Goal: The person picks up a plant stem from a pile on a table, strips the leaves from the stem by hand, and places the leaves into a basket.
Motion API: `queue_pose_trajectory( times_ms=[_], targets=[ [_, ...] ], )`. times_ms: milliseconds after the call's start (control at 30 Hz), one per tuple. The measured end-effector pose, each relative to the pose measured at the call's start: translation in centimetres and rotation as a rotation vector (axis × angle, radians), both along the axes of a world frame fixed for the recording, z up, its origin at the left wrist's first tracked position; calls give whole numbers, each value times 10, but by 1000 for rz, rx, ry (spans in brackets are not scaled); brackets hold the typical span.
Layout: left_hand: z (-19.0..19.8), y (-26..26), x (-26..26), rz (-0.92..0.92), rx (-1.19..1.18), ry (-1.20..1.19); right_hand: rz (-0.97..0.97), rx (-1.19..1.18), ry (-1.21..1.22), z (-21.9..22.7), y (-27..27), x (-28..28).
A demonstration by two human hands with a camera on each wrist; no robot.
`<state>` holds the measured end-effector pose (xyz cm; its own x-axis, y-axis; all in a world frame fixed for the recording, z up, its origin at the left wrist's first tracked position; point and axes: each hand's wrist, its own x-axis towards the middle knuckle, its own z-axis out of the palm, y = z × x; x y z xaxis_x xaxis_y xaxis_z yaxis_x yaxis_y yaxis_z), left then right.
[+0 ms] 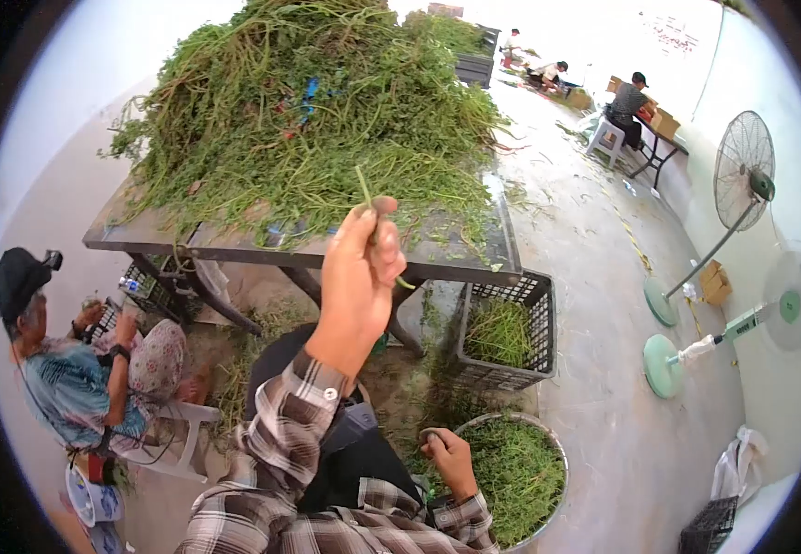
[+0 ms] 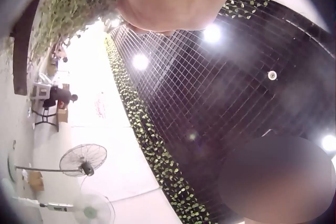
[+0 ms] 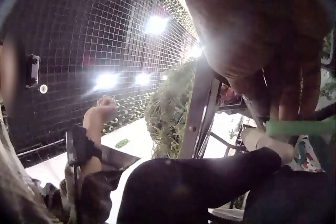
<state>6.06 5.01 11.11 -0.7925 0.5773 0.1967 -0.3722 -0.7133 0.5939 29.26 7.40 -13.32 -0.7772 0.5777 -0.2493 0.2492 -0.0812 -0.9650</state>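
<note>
My left hand point(image 1: 361, 263) is raised in front of the table and pinches a thin green stem point(image 1: 364, 189) between thumb and fingers. One end of the stem points up past the fingertips; the lower end point(image 1: 405, 283) shows beneath the hand. Low down, my right hand point(image 1: 451, 460) is over the near side of a round basin point(image 1: 562, 462) full of leafy greens, its fingers bent. In the right wrist view a pale green strip point(image 3: 299, 128) crosses at its fingertips; I cannot tell whether they hold it. A large heap of stemmed greens point(image 1: 317, 102) covers the table ahead.
A black crate point(image 1: 511, 374) with cut stems stands right of the table point(image 1: 345, 258). At left, a person point(image 1: 87, 369) sits on a white stool. Two fans point(image 1: 744, 171) stand by the right wall. Several people work farther back, one at a small table point(image 1: 663, 138).
</note>
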Motion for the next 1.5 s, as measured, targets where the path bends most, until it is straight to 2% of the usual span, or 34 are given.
queue_pose_trajectory(
  times_ms=[100,200,300,400,500,600,667,800,867,1100,1267,1333,1367,1400,1467,1500],
  targets=[
    [-7,22,-11,-47,70,-55,-69,34,-17,4,4,4],
    [-15,22,-24,-41,106,-143,-83,77,-115,12,8,7],
    [-32,5,-39,29,93,-300,-64,61,-207,19,11,-2],
    [-43,-16,-52,65,139,-343,-56,43,-278,38,11,-19],
    [-37,-39,-64,96,237,-367,79,147,-173,54,26,-44],
    [-33,-59,-74,145,299,-397,137,109,-83,85,47,-81],
    [-35,-70,-81,178,340,-387,161,144,-67,109,66,-106],
    [-36,-81,-89,234,400,-392,356,324,14,167,94,-166],
    [-37,-80,-89,214,405,-417,402,309,38,189,102,-197],
    [-34,-82,-90,237,370,-477,547,363,39,228,109,-311],
    [-35,-88,-93,265,359,-437,650,471,42,219,85,-384],
    [-34,-90,-93,255,355,-468,702,691,95,212,79,-411],
    [-34,-91,-93,262,351,-465,701,895,194,211,75,-422],
    [-34,-91,-94,247,357,-479,705,889,201,208,73,-435],
    [-34,-92,-95,236,360,-493,773,1206,493,198,72,-460],
    [-33,-92,-95,237,338,-493,822,1148,363,197,67,-467]
  ],
)
